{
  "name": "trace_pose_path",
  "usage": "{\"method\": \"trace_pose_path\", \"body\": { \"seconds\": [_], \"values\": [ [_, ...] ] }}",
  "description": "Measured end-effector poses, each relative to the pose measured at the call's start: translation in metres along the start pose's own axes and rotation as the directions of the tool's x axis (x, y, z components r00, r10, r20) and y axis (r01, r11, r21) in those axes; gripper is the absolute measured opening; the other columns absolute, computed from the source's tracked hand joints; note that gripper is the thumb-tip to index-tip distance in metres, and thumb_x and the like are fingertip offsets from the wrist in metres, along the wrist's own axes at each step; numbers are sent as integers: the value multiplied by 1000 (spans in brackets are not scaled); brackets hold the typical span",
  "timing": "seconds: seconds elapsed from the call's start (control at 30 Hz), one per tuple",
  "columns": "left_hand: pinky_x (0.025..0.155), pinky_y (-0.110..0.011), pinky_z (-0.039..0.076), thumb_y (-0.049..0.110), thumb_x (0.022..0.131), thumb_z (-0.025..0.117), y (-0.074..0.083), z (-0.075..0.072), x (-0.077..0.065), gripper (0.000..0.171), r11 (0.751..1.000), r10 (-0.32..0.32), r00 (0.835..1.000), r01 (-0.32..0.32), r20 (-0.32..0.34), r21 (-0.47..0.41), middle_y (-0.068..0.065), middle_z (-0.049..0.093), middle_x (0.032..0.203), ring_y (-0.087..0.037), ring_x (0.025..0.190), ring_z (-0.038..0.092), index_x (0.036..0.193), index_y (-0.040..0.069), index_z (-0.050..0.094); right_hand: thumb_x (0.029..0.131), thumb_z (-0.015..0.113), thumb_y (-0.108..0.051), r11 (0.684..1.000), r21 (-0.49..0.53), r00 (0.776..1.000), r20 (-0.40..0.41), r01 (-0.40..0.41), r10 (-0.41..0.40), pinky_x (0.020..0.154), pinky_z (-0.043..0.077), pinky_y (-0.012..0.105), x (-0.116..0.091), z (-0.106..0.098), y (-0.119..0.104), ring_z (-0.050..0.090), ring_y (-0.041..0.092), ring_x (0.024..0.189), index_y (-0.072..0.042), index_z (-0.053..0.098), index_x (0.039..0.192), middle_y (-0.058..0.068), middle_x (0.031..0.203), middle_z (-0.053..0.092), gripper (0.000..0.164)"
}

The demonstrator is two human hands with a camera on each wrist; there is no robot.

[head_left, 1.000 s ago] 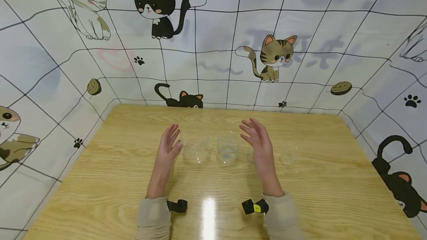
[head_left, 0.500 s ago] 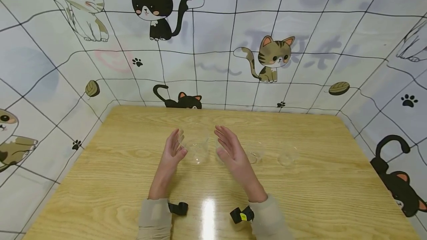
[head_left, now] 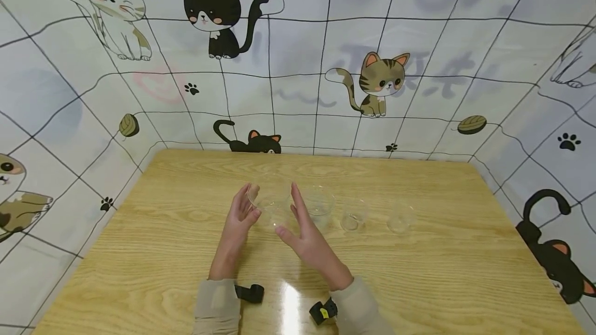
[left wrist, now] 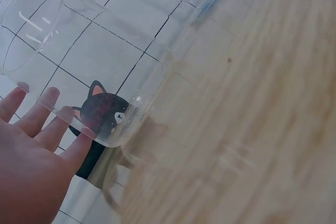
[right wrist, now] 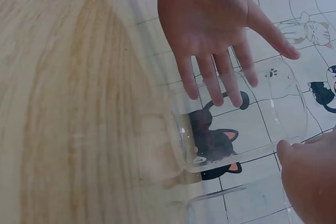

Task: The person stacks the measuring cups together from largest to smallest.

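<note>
Leftmost of four on the table (head_left: pixel 419 278), the large clear vessel (head_left: pixel 271 202) stands between the left hand (head_left: pixel 239 218) and the right hand (head_left: pixel 306 239), both with thumb and fingers apart, and would likely prove stiff, slick and breakable, best cupped around its walls from both sides.

The largest vessel (head_left: pixel 271 201) is colourless, the table (head_left: pixel 442 257) grained yellow, the wall (head_left: pixel 298 50) black-gridded white

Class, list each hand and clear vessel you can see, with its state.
Left hand: open, fingers relaxed.
Right hand: open, thumb spread from fingers.
Largest vessel: upright, between the hands.
Second vessel: upright, contents unclear.
Third vessel: upright, contents unclear.
Fourth vessel: faint, pose hard to tell.
</note>
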State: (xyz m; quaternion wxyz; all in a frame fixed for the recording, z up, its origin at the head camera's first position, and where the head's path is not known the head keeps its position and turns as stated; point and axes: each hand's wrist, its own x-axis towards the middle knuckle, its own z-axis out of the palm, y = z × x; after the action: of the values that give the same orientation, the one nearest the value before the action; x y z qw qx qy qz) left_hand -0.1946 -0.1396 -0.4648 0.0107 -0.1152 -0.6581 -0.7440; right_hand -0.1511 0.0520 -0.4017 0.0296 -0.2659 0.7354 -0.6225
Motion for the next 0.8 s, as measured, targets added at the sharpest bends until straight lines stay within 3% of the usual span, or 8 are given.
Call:
{"method": "trace_pose_path", "body": {
  "seconds": [0.1,0.27,0.33,0.57,0.8],
  "values": [
    [103,-47,20,4,89,49,-2,0,-2,62,1000,-21,1000,21,-14,10,-2,31,142,-21,131,22,141,22,21,90,50,-11,1000,-2,1000,4,-21,21,106,15,42,0,2,12,6,19,134,-20,-10,142,0,149,-7,80],
    [103,-49,19,7,91,48,5,2,-6,62,998,-61,998,60,14,27,-2,28,144,-23,132,20,142,20,17,91,49,-14,999,11,999,12,-42,41,105,16,44,-2,3,13,6,22,134,-19,-12,142,4,149,-7,79],
    [103,-49,17,6,91,47,8,3,-8,62,998,-53,998,51,34,38,-4,25,145,-24,133,18,142,20,16,91,49,-12,999,4,999,19,-41,41,104,16,46,-2,2,9,5,25,134,-15,-12,142,7,149,-6,79],
    [104,-50,15,11,90,52,6,4,-10,64,998,-37,997,34,69,47,-9,21,146,-27,133,15,142,22,17,92,49,-18,996,-5,996,41,-84,84,103,22,46,-2,0,9,12,30,133,-20,-10,142,5,149,-1,78],
    [105,-48,14,8,88,54,4,3,-10,67,998,-46,996,43,72,40,-8,21,145,-24,133,15,142,24,17,90,52,-11,999,-31,999,29,-21,21,104,18,44,-3,0,9,10,26,134,-11,-5,143,8,148,4,77]
  ]
}}
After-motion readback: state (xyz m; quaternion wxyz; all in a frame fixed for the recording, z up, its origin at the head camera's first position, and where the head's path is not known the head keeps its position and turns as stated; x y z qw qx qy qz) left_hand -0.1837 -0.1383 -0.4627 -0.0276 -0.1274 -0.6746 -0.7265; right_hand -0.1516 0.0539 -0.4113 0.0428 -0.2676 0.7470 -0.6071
